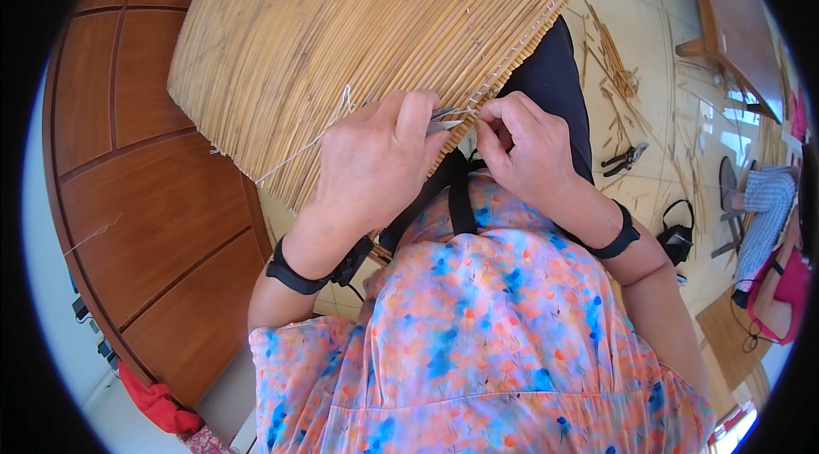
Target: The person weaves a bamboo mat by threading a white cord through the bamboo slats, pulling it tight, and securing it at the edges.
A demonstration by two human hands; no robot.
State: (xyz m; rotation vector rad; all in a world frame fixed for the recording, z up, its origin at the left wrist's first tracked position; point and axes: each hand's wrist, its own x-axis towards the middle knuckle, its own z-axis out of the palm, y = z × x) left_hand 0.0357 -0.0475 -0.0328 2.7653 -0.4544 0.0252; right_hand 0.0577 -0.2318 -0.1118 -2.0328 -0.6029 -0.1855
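Note:
A large mat of thin straw-coloured stalks (341,36) lies tilted across my lap, its stitched edge (529,49) running up to the far right. Over the near part of the mat, my left hand (375,147) is closed round a small grey metal tool with a pointed blade (444,125); its handle is hidden by my fingers. My right hand (525,138) is closed in a pinch at that edge, on white thread (472,110) beside the blade tip. More white thread (299,149) trails loosely over the mat on the left of my left hand.
On the pale tiled floor to the right lie cut stalks (610,49), pruning shears (625,160) and a black strapped item (678,236). A wooden cabinet (162,224) stands close on the left. A wooden table (734,19) and another person's legs (763,206) are at the right.

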